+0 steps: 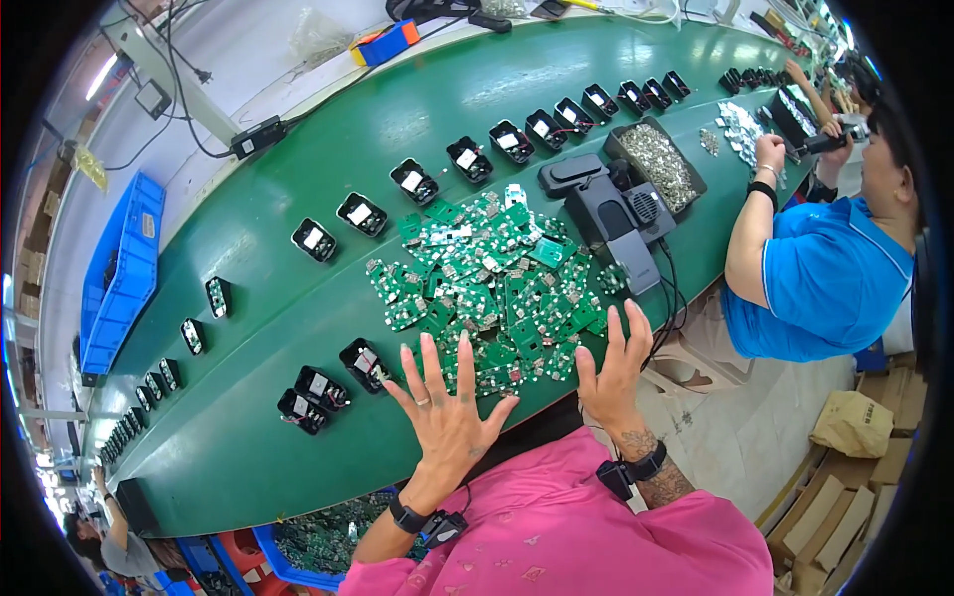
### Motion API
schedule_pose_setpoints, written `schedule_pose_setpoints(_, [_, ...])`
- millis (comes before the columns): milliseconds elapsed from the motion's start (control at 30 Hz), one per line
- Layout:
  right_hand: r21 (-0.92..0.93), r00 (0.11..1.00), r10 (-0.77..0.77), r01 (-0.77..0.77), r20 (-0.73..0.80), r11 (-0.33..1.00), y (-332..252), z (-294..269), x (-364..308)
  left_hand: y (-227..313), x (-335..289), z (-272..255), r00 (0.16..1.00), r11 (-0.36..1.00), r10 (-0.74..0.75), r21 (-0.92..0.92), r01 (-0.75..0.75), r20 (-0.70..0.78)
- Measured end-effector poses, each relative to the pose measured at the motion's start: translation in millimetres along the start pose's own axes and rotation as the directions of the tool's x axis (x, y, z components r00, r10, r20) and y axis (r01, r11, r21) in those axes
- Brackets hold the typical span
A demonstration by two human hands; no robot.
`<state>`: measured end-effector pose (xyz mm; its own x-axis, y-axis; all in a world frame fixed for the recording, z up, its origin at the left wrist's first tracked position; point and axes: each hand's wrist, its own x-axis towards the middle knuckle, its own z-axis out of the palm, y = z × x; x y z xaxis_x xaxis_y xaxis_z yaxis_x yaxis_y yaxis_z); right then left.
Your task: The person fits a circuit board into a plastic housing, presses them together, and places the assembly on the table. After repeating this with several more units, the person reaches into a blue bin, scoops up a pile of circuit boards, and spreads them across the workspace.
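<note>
A wide heap of green circuit boards [497, 288] lies on the green belt in front of me. My left hand [447, 412] is spread flat over the heap's near left edge, fingers apart and holding nothing. At the near right edge of the heap, my right hand [614, 372] has its fingers stretched out, also holding nothing. Just left of my left hand stands a black plastic housing [364, 364] with wires in it. Two more black housings [314, 399] sit side by side farther left. Whether my fingertips touch the boards I cannot tell.
A row of black housings [414, 182] runs along the belt [298, 477]. Right of the heap stand a dark grey device [608, 219] with cables and a tray of small metal parts [656, 164]. A co-worker in blue [825, 268] works at right. Below the belt is a blue bin [288, 566].
</note>
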<state>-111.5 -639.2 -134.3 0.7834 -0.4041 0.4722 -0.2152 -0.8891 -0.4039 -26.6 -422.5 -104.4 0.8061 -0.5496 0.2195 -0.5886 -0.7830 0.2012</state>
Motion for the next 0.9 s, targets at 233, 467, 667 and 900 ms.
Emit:
schedule_pose_setpoints(233, [0.157,0.99,-0.029,0.007,0.139,0.988,-14.8,0.4,19.3,-4.1,0.3,3.2,0.999,0.992,0.028,-0.125,-0.031,-0.022])
schedule_pose_setpoints(467, [0.022,0.984,-0.176,0.176,-0.009,0.984,-24.1,-7.2,46.4,-5.0,2.5,7.0,1.0,0.991,0.013,-0.134,-0.014,-0.009])
schedule_pose_setpoints(667, [0.251,0.929,-0.352,0.317,0.112,0.915,-95.9,17.8,128.1,-2.8,5.8,12.7,0.999,0.983,0.048,-0.18,-0.048,-0.008])
schedule_pose_setpoints(900, [-0.136,0.834,-0.263,0.369,0.486,0.919,-137.8,84.8,182.4,-10.3,0.5,14.3,0.997,0.957,0.013,-0.288,-0.034,-0.076])
